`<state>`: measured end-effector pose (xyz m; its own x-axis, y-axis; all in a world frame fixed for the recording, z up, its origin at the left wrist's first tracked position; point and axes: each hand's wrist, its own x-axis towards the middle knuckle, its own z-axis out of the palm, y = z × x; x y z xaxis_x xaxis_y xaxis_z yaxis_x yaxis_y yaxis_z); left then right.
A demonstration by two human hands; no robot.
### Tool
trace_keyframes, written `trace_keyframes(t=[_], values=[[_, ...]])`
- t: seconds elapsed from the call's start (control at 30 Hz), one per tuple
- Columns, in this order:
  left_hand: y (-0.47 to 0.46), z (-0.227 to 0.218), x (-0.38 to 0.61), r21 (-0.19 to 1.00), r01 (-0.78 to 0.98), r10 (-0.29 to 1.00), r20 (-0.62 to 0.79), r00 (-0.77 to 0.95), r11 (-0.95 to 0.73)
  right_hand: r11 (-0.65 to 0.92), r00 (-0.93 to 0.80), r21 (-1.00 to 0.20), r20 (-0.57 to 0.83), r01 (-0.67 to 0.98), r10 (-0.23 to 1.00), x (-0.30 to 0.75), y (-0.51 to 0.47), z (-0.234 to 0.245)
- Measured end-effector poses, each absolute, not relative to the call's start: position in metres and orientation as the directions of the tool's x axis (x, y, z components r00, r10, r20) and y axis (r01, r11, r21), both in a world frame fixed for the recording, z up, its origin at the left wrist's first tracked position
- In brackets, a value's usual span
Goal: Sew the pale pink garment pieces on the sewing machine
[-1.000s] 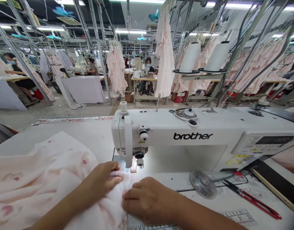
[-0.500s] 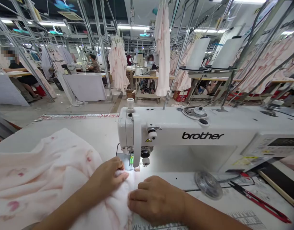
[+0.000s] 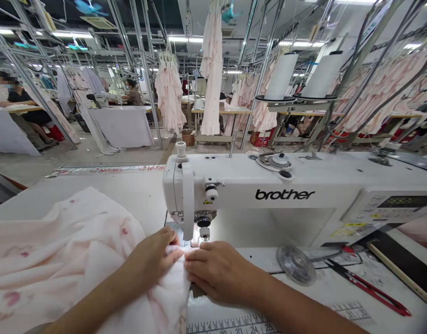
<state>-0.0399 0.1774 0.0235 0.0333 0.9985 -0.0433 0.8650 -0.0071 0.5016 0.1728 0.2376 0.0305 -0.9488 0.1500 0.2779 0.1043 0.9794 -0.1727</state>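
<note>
Pale pink fabric point(image 3: 95, 241) with darker pink spots spreads over the left of the table and reaches the needle area of a white sewing machine point(image 3: 234, 185). My left hand point(image 3: 158, 255) pinches the fabric's edge between thumb and fingers, just in front of the presser area. Close by on the right, my right hand point(image 3: 218, 271) has its fingers pressed together on the same edge, its fingertips near my left thumb. The machine head partly hides the needle. A small dark patch, too unclear to name, shows beneath my right hand.
Red-handled tweezers point(image 3: 370, 287) and a clear round disc point(image 3: 296, 265) lie on the right. A ruler scale point(image 3: 234, 324) runs along the front. Two thread cones point(image 3: 281, 76) stand behind the machine. Beyond are hanging garments point(image 3: 170, 95) and people at other tables.
My right hand has moved forward and closer to my left fingertips, up to the fabric's edge by the needle area. My left hand keeps its pinch. The view has shifted slightly right.
</note>
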Motion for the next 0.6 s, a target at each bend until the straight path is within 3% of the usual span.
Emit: trace_keyframes(t=[0.2,0.6], values=[[0.180,0.020,-0.037,0.468,0.884,1.000,-0.018,-0.002,0.010,0.973,-0.952,-0.192,0.252,0.125,0.172,0.174,0.237,0.031],[0.198,0.016,-0.025,0.382,0.924,0.987,0.137,-0.078,0.020,0.974,-0.939,-0.044,0.259,0.224,0.227,0.168,0.244,0.022]])
